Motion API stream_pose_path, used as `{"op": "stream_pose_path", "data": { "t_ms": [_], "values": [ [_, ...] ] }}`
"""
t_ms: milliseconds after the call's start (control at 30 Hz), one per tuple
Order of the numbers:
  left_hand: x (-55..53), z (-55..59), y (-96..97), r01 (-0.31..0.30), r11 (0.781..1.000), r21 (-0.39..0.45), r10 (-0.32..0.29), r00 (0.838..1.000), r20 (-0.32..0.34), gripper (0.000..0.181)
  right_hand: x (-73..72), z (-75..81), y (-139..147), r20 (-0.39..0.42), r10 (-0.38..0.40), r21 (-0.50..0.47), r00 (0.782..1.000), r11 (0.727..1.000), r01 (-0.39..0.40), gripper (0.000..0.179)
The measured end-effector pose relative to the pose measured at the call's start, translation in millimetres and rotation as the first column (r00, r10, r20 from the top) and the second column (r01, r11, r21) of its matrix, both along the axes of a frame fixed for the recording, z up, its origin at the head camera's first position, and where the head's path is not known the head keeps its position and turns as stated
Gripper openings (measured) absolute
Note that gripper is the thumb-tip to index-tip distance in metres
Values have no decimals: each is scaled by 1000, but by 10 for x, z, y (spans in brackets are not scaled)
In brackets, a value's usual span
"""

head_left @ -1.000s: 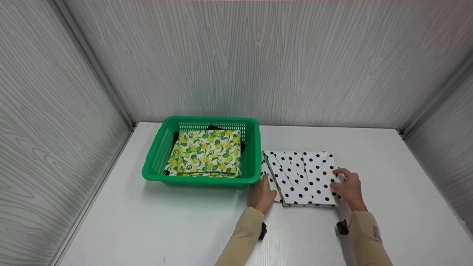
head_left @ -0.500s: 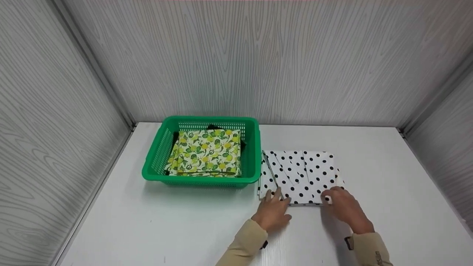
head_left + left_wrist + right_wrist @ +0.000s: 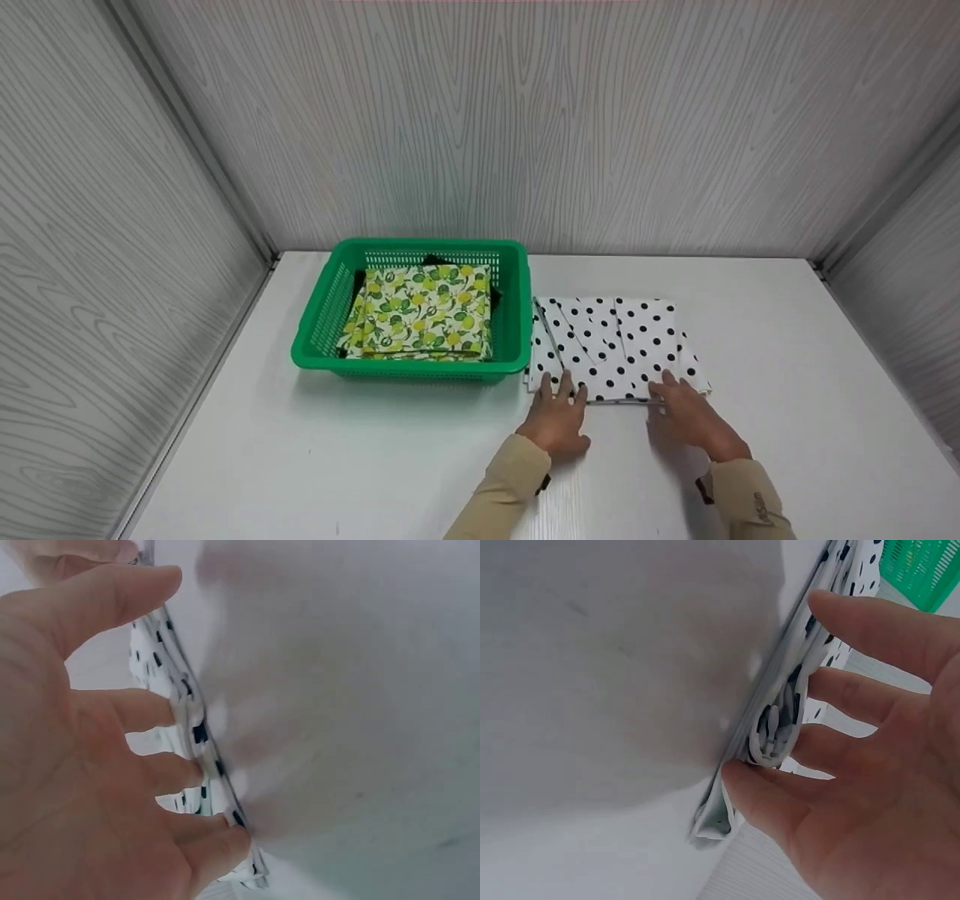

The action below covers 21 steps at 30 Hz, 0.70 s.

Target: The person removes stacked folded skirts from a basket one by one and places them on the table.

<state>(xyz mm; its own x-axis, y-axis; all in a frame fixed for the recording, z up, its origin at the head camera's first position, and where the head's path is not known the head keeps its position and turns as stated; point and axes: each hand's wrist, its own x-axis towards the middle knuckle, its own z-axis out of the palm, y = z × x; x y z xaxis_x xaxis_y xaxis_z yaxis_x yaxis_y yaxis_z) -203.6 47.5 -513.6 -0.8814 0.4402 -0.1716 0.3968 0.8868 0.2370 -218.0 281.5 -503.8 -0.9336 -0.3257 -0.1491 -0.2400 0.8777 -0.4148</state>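
A folded white cloth with black polka dots [image 3: 637, 337] lies on the table right beside the basket, its layers slightly offset at the left and right sides. My left hand [image 3: 555, 424] rests spread at the cloth's front left edge, fingertips on the fabric. At the front right edge, my right hand [image 3: 694, 420] touches the cloth with extended fingers. The left wrist view shows the stacked layers [image 3: 199, 731] along that edge against the fingertips. In the right wrist view, a rounded fold [image 3: 776, 727] and a flatter layer below it lie at the fingers.
A green plastic basket [image 3: 412, 365] stands left of the cloth, close to its left side. In it lie folded lemon-print cloths [image 3: 427, 311] over some black material [image 3: 358, 285]. Pale wood-grain panels [image 3: 480, 135] enclose the white table [image 3: 360, 465] at the back and sides.
Both hands have moved from the cloth's left and right sides to its front edge. The dotted cloth has shifted slightly toward the back, and its lower layer shows more at the right.
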Motion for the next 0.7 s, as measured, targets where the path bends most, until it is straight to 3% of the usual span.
{"op": "stream_pose_path", "data": {
  "t_ms": [133,433,700],
  "values": [
    [-121,-23,74,-23,998,-50,22,999,-28,80,-170,13,0,23,-3,-7,1000,1000,3,36],
    [-505,-23,109,-108,994,-28,108,994,-10,81,-595,151,-121,149,-28,47,988,999,21,34],
    [-698,-21,144,-146,989,-33,146,989,-1,71,-731,92,-229,219,-101,166,971,984,65,50]
  ]
}}
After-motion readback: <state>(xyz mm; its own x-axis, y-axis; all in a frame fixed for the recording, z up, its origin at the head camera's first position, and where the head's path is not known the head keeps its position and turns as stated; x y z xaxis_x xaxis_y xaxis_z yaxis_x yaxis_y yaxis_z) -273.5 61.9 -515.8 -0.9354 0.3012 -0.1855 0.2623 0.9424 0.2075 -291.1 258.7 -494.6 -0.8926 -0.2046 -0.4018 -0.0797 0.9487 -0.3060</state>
